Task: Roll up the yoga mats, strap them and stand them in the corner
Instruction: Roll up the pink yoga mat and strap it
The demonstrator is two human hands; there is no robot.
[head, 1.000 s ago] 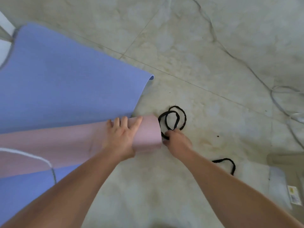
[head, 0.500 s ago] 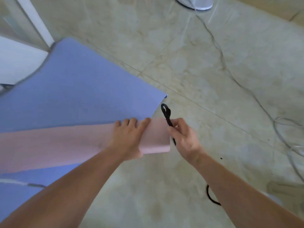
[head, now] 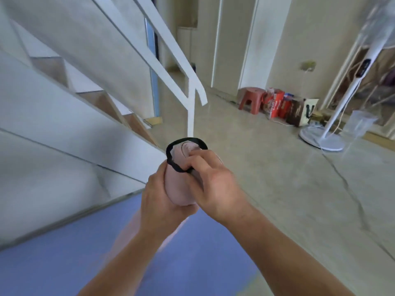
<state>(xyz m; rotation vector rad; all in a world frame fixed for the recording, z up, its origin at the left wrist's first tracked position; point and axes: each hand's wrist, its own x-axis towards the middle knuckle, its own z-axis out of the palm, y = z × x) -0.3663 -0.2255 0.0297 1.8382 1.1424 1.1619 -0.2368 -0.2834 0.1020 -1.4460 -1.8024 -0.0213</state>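
The rolled pink yoga mat [head: 178, 186] is lifted at one end, that end pointing up and away from me. My left hand [head: 158, 199] grips the roll from the left and below. A black strap loop [head: 171, 153] circles the roll's top end, and my right hand [head: 211, 182] pinches that strap against the roll. The rest of the pink roll runs down behind my left forearm. Beneath it a blue yoga mat [head: 64, 261] lies flat and unrolled on the floor.
A white staircase with a slanted handrail [head: 171, 67] rises at left. A standing fan [head: 322, 137] with a trailing cord is at right. A red stool [head: 250, 99] and boxes line the far wall. Grey floor [head: 277, 189] spreads to the right.
The pink roll's end has come up off the floor. The black strap, held beside the roll before, now loops around its end. The view has swung up toward the stairs.
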